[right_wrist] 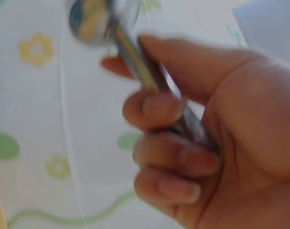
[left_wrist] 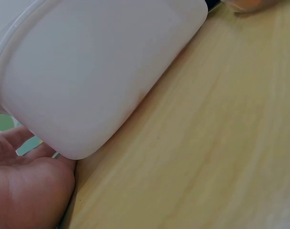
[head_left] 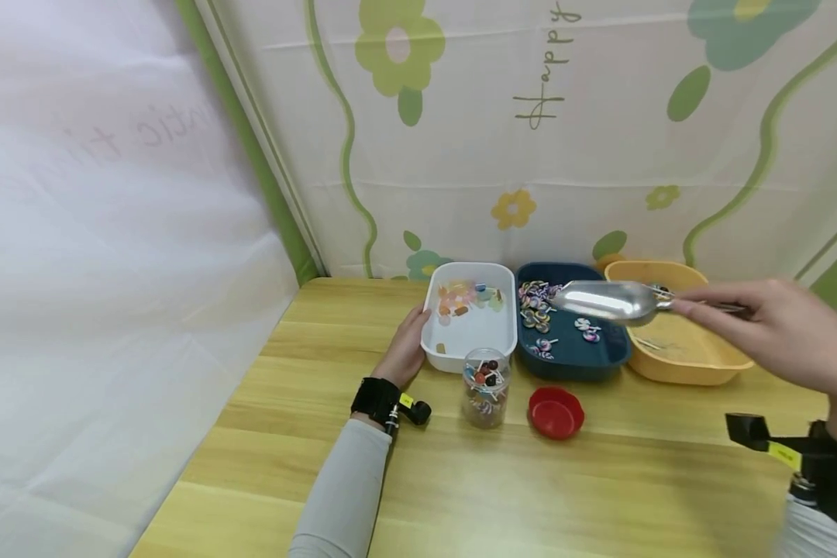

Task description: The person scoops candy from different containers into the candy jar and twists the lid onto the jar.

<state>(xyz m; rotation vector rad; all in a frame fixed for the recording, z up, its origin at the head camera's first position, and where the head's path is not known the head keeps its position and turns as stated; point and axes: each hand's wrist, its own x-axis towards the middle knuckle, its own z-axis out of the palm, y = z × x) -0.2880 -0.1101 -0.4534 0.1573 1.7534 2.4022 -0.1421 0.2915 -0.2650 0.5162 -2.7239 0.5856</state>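
Observation:
My right hand (head_left: 781, 329) grips the handle of a metal scoop (head_left: 603, 301), held level above the navy and yellow bins. In the right wrist view the fingers curl round the handle (right_wrist: 145, 71); the scoop's bowl is blurred and mostly cut off. My left hand (head_left: 406, 345) holds the left side of the white bin (head_left: 470, 345), some fingers hidden behind its wall. Pastel translucent pieces (head_left: 460, 298) lie in that bin. The navy bin (head_left: 572, 360) has small swirl lollipops (head_left: 535, 310). Part of the yellow bin (head_left: 697, 341) is hidden behind the scoop and right hand.
A clear jar (head_left: 486, 395), part filled with tiny lollipops, stands before the white bin. Right of it sits a small red dish (head_left: 556, 413). The bins stand side by side along a patterned curtain (head_left: 460, 155) at the back of the wooden table (head_left: 530, 496).

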